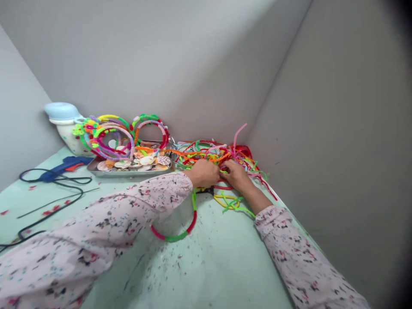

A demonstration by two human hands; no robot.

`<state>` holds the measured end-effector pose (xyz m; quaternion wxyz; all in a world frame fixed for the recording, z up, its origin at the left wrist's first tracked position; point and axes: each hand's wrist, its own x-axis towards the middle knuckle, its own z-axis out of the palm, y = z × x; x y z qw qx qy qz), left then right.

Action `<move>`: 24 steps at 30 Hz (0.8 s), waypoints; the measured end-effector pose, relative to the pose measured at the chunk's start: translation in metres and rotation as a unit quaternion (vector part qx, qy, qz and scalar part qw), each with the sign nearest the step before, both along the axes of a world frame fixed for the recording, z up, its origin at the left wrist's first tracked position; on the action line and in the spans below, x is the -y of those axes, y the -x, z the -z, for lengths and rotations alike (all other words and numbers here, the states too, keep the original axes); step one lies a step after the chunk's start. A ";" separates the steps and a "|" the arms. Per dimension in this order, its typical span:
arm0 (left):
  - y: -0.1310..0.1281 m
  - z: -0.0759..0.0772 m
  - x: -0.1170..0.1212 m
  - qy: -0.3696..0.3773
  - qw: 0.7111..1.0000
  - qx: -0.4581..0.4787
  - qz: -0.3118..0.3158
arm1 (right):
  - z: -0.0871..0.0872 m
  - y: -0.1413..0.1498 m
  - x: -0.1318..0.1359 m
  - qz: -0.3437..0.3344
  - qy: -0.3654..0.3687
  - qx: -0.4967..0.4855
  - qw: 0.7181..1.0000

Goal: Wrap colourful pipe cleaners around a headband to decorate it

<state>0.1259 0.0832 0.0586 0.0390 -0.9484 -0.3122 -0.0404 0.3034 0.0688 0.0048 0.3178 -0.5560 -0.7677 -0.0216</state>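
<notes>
Reaching into a tangled pile of coloured pipe cleaners (196, 145), my left hand (204, 173) is closed, back of the hand up, and its fingertips are hidden. Close beside it on the right, my right hand (237, 175) has its fingers bent together among the pipe cleaners; whatever they pinch cannot be made out. A headband wrapped in red and green pipe cleaner (177, 237) curves out under my left forearm, partly covered by the sleeve. Just below both hands lie yellow and light green pipe cleaners (234, 203) and a black-handled tool (206, 190), partly hidden.
A metal tray (135, 173) of seashells (147, 160) stands left of the pile, with several wrapped headbands (115, 128) on it. Further left are a blue glue gun (61, 168), its black cord (72, 197), and a white container with a blue lid (66, 111). Grey walls enclose the table.
</notes>
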 end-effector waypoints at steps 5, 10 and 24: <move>0.022 -0.011 0.000 0.000 1.000 -0.007 0.012 | 0.004 -0.010 -0.007 0.011 -0.012 -0.007 1.000; 0.054 -0.035 0.009 0.027 0.998 0.024 0.048 | 0.005 -0.015 -0.008 0.011 -0.018 -0.002 1.000; 0.153 -0.081 0.046 0.270 0.903 0.326 -0.069 | -0.085 -0.021 -0.057 0.028 -0.117 0.053 0.991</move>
